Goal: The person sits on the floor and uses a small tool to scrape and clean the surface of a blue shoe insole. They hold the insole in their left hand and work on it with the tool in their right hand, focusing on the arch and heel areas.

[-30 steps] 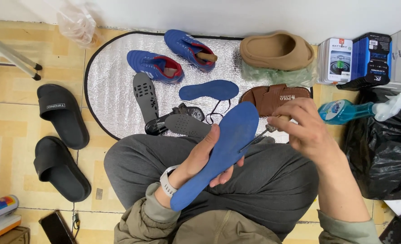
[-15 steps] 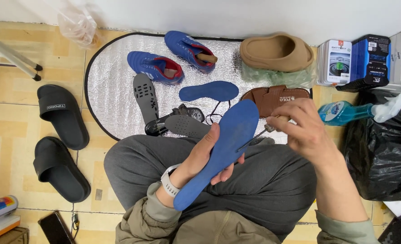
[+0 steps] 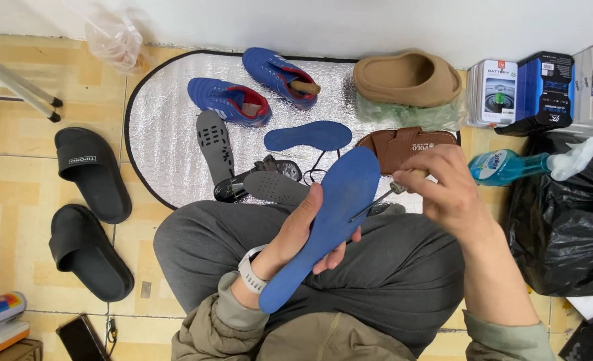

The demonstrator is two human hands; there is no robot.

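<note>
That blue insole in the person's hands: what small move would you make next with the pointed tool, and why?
Probably draw the thin metal tool a little further along the blue insole. Its tip already rests against the insole's right edge, the right hand grips the handle, and the left hand cradles the insole from beneath, steady over the lap.

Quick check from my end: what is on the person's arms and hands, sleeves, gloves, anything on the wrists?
Both hands are bare, no gloves. The left hand has a white smartwatch on its wrist, next to the pushed-up cuff of an olive-green jacket sleeve. The right hand has a bare forearm; its sleeve is pushed up near the elbow.
</note>
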